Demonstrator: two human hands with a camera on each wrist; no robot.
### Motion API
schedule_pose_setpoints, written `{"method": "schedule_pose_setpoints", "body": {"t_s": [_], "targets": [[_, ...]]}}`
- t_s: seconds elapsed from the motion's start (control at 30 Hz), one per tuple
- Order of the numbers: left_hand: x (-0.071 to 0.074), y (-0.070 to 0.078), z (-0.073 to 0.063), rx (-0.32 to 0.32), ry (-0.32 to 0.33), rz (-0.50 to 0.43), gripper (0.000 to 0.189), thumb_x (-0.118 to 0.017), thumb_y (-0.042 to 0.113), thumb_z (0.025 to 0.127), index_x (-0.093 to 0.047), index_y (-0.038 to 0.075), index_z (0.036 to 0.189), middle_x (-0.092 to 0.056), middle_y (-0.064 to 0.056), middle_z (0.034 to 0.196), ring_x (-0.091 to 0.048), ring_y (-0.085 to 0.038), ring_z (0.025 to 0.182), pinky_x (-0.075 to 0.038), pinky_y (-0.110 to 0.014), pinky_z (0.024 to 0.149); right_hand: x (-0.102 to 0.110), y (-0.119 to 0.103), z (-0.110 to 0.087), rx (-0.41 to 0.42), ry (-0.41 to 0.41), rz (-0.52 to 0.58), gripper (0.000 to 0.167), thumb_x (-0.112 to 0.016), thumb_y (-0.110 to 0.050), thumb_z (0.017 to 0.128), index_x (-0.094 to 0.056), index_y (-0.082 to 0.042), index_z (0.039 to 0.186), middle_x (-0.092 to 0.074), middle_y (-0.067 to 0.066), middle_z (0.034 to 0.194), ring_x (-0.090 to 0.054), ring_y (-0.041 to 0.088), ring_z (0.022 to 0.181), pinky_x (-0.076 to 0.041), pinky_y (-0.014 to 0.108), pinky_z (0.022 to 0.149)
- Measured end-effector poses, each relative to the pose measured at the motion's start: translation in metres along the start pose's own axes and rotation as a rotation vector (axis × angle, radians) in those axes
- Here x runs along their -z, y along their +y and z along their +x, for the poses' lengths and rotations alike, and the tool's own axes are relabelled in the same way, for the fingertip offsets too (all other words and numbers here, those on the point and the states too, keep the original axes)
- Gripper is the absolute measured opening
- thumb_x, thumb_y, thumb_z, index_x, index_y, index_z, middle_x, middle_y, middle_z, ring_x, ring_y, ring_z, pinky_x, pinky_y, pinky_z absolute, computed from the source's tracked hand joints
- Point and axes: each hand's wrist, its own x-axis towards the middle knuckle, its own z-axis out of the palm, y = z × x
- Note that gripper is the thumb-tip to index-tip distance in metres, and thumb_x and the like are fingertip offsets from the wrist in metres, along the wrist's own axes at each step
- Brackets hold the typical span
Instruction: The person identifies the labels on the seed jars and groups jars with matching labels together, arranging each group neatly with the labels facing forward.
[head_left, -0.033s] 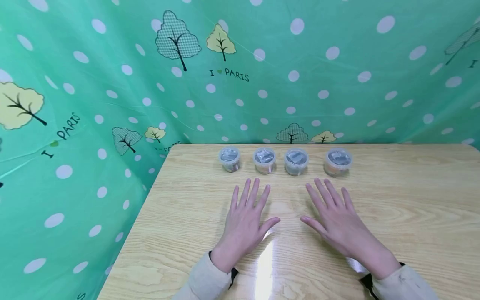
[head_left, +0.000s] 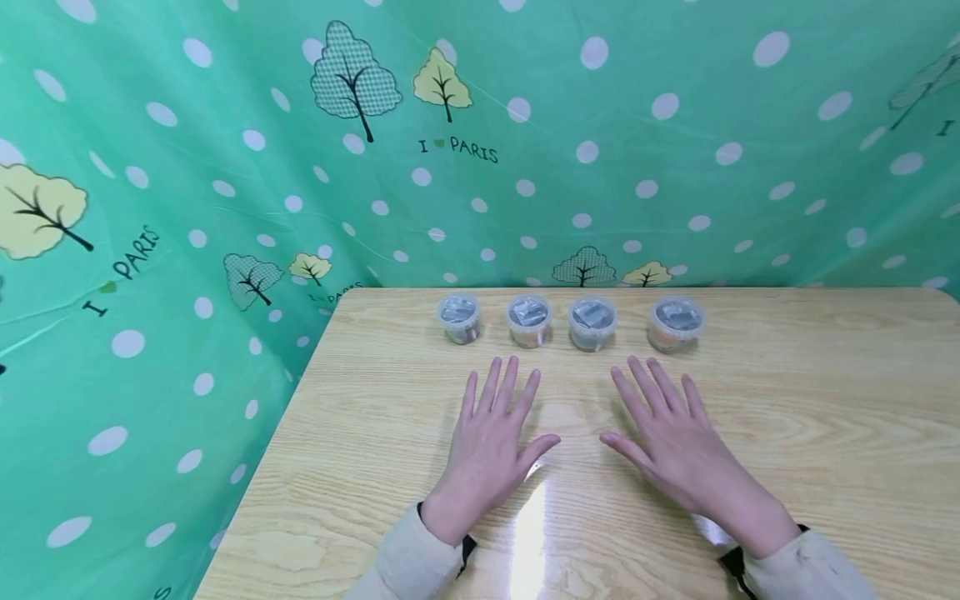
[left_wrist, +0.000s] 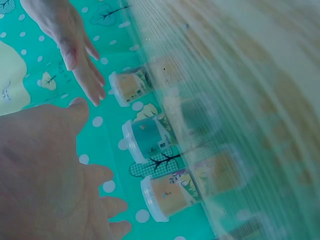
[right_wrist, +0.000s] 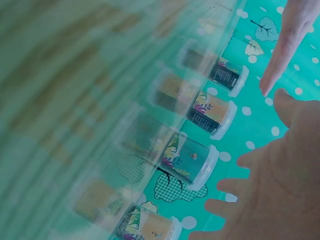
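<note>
My left hand [head_left: 487, 450] is held over the table with its fingers spread and straight, palm down. Opposite it, my right hand [head_left: 678, 454] has the same spread pose, thumb pointing inward. Neither hand holds anything. Beyond the fingertips, several small clear tubs with translucent lids stand upright in a row. The leftmost tub [head_left: 459, 318] and a second tub [head_left: 528, 321] are nearest my left hand; a third tub [head_left: 592, 323] and the rightmost tub [head_left: 676, 325] are nearest my right. In the right wrist view, a teal-filled tub [right_wrist: 187, 157] shows a printed label.
The light wood table [head_left: 360, 467] reflects a bright light between my forearms. Its back edge meets a green dotted curtain [head_left: 637, 167] printed with trees, which also hangs along the left side. Pale sleeves [head_left: 416, 554] and dark wrist straps cover my wrists.
</note>
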Motion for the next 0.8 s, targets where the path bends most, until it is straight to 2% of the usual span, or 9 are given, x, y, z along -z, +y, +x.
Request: {"method": "schedule_pose_setpoints", "body": {"t_s": [0.27, 0.8], "targets": [[0.0003, 0.0003, -0.0007, -0.006, 0.011, -0.015, 0.076, -0.035, 0.066, 0.098, -0.021, 0.023, 0.159, -0.015, -0.011, 0.166, -0.007, -0.031, 0.154, -0.005, -0.053, 0.124, -0.0004, 0.0002, -0.0005, -0.007, -0.006, 0.000, 0.080, -0.045, -0.056, 0.100, -0.014, -0.013, 0.160, -0.013, 0.019, 0.165, -0.010, 0.042, 0.151, -0.007, 0.069, 0.117], [0.0022, -0.0033, -0.0014, 0.009, -0.022, -0.034, 0.075, -0.030, 0.065, 0.100, -0.016, 0.022, 0.160, -0.012, -0.010, 0.167, -0.004, -0.030, 0.154, -0.003, -0.052, 0.125, -0.0030, -0.0071, 0.0046, 0.026, 0.007, 0.031, 0.078, -0.045, -0.053, 0.101, -0.014, -0.012, 0.160, -0.014, 0.019, 0.165, -0.011, 0.042, 0.151, -0.009, 0.065, 0.119]]}}
